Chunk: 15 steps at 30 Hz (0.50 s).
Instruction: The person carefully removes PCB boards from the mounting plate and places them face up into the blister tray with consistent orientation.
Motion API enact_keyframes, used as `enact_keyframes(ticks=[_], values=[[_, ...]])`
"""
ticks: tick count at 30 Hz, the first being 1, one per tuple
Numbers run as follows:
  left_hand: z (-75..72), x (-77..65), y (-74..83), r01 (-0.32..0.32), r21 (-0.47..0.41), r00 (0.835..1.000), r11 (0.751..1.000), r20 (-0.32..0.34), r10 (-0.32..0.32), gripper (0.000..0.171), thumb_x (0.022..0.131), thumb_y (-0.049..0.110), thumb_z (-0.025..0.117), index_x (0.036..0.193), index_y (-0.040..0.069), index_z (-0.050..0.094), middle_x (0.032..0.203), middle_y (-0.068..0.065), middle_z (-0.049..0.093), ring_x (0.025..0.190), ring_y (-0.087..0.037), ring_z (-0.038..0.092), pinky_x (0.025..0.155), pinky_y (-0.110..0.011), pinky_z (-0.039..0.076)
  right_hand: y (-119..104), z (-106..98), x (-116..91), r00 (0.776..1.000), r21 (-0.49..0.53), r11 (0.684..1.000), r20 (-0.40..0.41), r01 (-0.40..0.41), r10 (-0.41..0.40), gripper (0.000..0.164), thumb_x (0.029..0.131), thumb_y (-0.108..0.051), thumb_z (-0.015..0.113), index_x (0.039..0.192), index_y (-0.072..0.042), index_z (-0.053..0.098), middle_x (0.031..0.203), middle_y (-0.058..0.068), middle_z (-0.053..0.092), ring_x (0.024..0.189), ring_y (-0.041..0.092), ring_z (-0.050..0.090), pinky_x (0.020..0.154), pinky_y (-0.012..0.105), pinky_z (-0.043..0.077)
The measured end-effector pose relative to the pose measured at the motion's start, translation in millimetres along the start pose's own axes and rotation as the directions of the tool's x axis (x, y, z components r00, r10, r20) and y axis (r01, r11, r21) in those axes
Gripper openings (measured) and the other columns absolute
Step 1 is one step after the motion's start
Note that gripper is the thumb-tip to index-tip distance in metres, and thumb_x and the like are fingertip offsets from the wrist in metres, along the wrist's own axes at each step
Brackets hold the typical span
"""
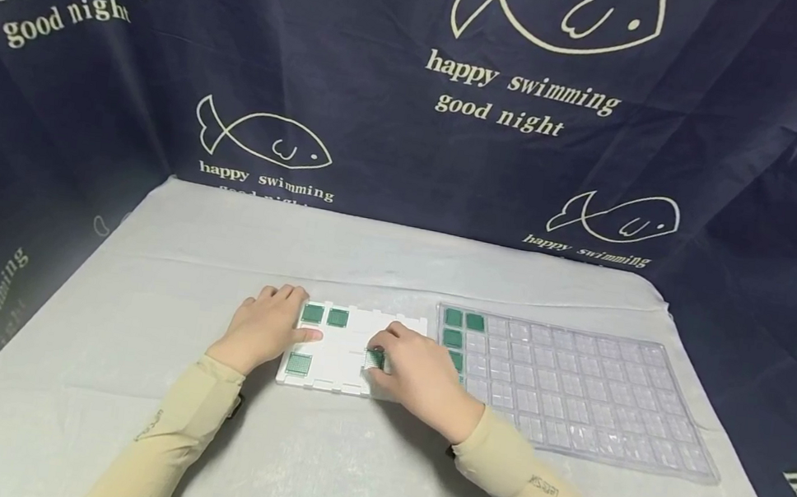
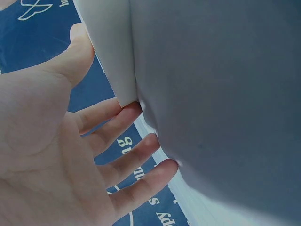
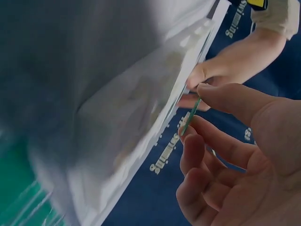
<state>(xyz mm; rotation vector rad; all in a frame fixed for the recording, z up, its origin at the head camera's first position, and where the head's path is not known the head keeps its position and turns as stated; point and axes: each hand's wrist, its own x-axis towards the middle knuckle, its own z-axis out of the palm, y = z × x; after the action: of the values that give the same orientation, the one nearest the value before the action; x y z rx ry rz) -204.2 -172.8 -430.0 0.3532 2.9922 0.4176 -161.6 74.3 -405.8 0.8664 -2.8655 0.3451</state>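
A white rectangular panel [image 1: 334,376] with notched edges lies on the table. Two small green perforated circuit boards [image 1: 338,318] sit along its far side, and another green board [image 1: 298,364] is at the near left. My left hand [image 1: 260,327] rests at the panel's left edge, thumb over the top face; in the left wrist view its fingers are spread, fingertips against the table surface. Over the panel's right half, my right hand [image 1: 421,370] pinches a green circuit board [image 3: 190,117] between thumb and fingertips. The right wrist view shows that board edge-on.
To the right lies a clear plastic compartment tray [image 1: 575,448]. Several green boards [image 1: 454,317] occupy its left-hand cells. A pale cloth [image 1: 341,474] covers the table, and dark blue fish-print curtains [image 1: 390,73] hang at the back and sides.
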Motion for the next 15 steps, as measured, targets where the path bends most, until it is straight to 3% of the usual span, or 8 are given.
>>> enact_keyframes(ticks=[15], values=[[-2.2, -0.7, 1.0, 0.004, -0.01, 1.0, 1.0, 0.01, -0.004, 0.065, 0.092, 0.049, 0.071, 0.136, 0.005, 0.053, 0.135, -0.015, 0.06, 0.122, -0.041, 0.054, 0.098, -0.059, 0.048, 47.1, -17.2, -16.0, 0.992, 0.025, 0.992, 0.04, -0.121, 0.12, 0.031, 0.083, -0.019, 0.085, 0.109, -0.008, 0.073, 0.102, 0.005, 0.069, 0.072, 0.012, 0.061, 0.06, 0.024, 0.054]])
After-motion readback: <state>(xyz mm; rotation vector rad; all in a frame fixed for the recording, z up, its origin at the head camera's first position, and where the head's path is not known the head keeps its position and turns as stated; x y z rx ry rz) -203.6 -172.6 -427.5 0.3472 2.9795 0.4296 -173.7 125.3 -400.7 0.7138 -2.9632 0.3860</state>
